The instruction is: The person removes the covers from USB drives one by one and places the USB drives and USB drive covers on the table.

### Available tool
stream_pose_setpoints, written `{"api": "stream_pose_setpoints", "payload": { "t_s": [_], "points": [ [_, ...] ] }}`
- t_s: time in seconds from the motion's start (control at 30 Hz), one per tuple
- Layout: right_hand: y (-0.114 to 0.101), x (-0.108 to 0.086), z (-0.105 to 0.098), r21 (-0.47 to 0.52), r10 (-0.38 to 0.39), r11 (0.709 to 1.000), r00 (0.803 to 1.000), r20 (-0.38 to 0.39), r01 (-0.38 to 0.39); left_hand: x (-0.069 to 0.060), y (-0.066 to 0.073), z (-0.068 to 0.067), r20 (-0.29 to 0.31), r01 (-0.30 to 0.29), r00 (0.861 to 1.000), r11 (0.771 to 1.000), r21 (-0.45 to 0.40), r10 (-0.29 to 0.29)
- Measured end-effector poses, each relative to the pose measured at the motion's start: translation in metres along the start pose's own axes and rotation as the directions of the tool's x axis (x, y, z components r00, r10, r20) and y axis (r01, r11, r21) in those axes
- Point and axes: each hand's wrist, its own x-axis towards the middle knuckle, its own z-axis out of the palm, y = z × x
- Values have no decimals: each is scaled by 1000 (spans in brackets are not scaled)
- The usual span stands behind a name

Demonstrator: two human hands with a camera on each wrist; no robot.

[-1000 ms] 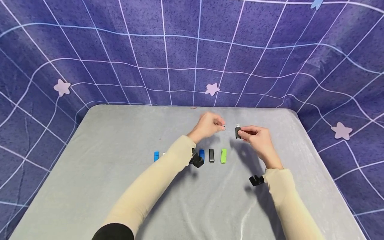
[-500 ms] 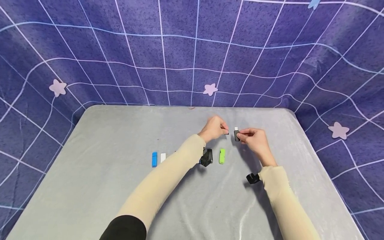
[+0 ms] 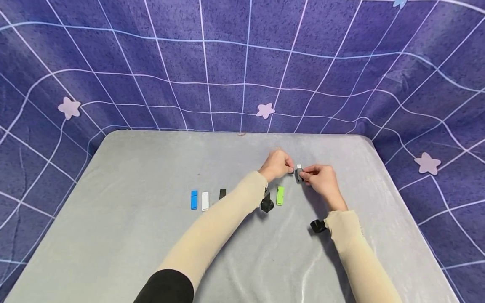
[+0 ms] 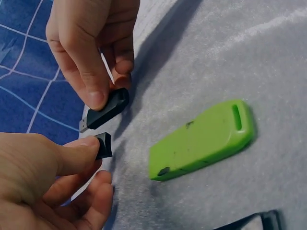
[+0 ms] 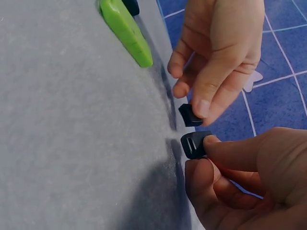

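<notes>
One step done, we'd say: black cap (image 4: 104,145) off & pinched in our L hand (image 3: 277,164), black USB drive (image 4: 108,110) gripped in our R hand (image 3: 323,182) just beside, over the table (image 3: 132,210); neither set down yet

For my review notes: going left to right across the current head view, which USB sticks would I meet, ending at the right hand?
Blue stick → white stick → partly hidden black stick → green stick → dark stick with its plug showing → right hand pinching it.
</notes>
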Motion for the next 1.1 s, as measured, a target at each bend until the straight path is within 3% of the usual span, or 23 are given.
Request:
{"api": "stream_pose_setpoints", "payload": {
  "t_s": [0.4,0.67,1.1],
  "points": [
    [4,1,6,-54,0,999,1000,0,0,5,-3,10,3,51,999,999,15,-51],
    [2,1,6,-122,-12,992,1000,7,12,8,0,14,-35,95,995,995,17,-94],
    [2,1,6,-158,8,987,1000,9,-7,14,-1,19,-49,97,994,995,29,-95]
  ]
}}
